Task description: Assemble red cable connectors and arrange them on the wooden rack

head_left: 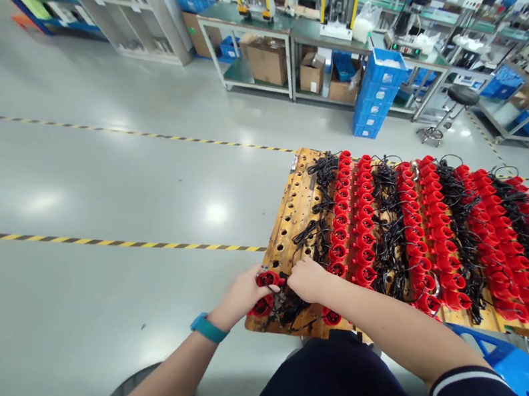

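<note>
My left hand [242, 294], with a teal band on its wrist, is wrapped round a red cup-shaped part [267, 279] at the near left corner of a wooden board [288, 195]. Directly below it sits a second red part [261, 306], partly covered by the hand. My right hand [307, 279] is closed just to the right of the held part, against its side. What its fingers pinch is hidden; dark cable lies about them. Bundled black cables [314, 233] rest beyond the right hand, near a row of red parts [342, 219].
More rows of red parts [487, 228] with black cables fill the board's right side. Round holes line its left edge. Beyond the floor stand stacked blue crates [376, 98], workbenches [253, 20] and a stool [463, 95]. A blue frame [513, 375] is at right.
</note>
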### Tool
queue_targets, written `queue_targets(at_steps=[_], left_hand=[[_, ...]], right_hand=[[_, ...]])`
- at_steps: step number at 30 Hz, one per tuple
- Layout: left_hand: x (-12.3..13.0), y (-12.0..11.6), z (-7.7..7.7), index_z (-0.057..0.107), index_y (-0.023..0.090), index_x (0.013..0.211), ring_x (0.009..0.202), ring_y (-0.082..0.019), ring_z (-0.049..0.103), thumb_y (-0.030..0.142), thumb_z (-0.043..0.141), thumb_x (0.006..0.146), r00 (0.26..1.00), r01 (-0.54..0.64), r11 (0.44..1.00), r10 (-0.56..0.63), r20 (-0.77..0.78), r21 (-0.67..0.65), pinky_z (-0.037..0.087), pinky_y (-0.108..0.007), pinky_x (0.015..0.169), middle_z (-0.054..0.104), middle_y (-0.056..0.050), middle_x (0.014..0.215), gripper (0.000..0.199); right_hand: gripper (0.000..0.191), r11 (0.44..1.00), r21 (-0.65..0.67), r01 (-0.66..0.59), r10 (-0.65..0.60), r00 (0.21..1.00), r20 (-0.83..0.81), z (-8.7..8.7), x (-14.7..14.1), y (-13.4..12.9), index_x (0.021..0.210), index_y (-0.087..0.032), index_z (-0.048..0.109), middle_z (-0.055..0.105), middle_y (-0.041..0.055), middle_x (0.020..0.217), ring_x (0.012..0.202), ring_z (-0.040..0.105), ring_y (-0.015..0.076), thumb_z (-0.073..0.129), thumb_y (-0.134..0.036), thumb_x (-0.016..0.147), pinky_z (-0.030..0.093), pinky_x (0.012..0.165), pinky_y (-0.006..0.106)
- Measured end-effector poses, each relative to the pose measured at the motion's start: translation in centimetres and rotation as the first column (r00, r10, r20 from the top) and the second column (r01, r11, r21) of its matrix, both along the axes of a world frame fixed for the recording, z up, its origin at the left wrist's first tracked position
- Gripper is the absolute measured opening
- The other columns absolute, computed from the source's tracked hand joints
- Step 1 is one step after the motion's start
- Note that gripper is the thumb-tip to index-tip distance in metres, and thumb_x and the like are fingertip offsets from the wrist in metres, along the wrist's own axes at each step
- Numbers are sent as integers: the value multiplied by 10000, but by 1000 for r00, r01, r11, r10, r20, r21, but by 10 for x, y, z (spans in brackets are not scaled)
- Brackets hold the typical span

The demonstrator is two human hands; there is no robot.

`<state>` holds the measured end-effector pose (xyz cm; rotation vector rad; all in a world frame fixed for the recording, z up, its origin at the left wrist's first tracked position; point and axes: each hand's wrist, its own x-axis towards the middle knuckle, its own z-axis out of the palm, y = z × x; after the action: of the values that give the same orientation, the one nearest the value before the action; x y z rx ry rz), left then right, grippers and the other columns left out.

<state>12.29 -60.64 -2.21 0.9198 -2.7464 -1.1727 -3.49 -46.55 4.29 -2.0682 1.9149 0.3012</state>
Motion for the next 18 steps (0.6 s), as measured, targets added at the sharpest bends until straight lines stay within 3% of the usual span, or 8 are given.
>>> queue_targets(at_steps=[2, 4, 7, 10, 12, 14, 18], left_hand=[[-3, 0, 4, 568, 218, 842, 833, -274, 644, 441, 760, 789, 999, 40, 999, -39, 25, -29, 447, -356, 735, 712, -69, 864, 300], [-4, -3, 8, 601, 211, 862, 853, -286, 661, 396, 797, 746, 995, 79, 997, -79, 62, 8, 459, -361, 749, 728, -75, 884, 293], [-2, -13, 17, 666, 203, 965, 902, -294, 684, 342, 839, 652, 987, 134, 971, -149, 60, 200, 493, -366, 792, 753, -61, 947, 384], [1, -24, 26, 691, 198, 1107, 912, -277, 691, 412, 835, 645, 977, 200, 893, -214, -10, 403, 529, -357, 801, 762, -58, 1009, 529], [-1, -29, 29, 681, 186, 1231, 898, -276, 691, 526, 789, 696, 979, 184, 885, -203, -2, 427, 548, -370, 807, 762, -78, 1028, 642], [-3, -33, 30, 689, 172, 1265, 934, -294, 696, 632, 685, 772, 990, 121, 913, -141, 22, 389, 557, -400, 864, 766, -106, 1056, 674], [-3, -28, 42, 779, 216, 973, 1065, -341, 698, 686, 574, 836, 988, 85, 955, -118, 100, 284, 533, -427, 994, 793, -68, 1065, 530]], right_hand=[[125, 1000, 14, 3, -3, 1000, 10, -2, 1, 0, 894, -131, 761, 727, 125, 892, 890, 662, 264, 641, -160, 907, 471, 857, 397], [162, 998, -53, 26, -25, 1000, 17, -2, 1, 1, 936, -116, 747, 716, 132, 927, 953, 651, 272, 591, -158, 941, 464, 928, 409], [181, 971, -221, 95, -77, 993, 86, 9, 0, 9, 952, -106, 730, 699, 137, 976, 1035, 622, 280, 557, -156, 958, 438, 1037, 435], [211, 894, -388, 226, -129, 957, 261, 28, 2, 35, 1015, -124, 732, 711, 130, 1079, 1092, 616, 262, 536, -103, 940, 459, 1059, 426], [267, 793, -498, 350, -143, 903, 406, 41, 2, 68, 1079, -146, 728, 721, 121, 1140, 1121, 627, 240, 503, -81, 951, 483, 1063, 424], [281, 685, -546, 481, -169, 835, 523, 52, -1, 114, 1133, -173, 718, 730, 112, 1163, 1128, 646, 223, 491, -103, 983, 513, 1050, 431], [248, 479, -473, 739, -415, 666, 620, 50, -14, 240, 1174, -207, 709, 723, 109, 1209, 1157, 669, 219, 516, -194, 1019, 561, 1009, 410]])
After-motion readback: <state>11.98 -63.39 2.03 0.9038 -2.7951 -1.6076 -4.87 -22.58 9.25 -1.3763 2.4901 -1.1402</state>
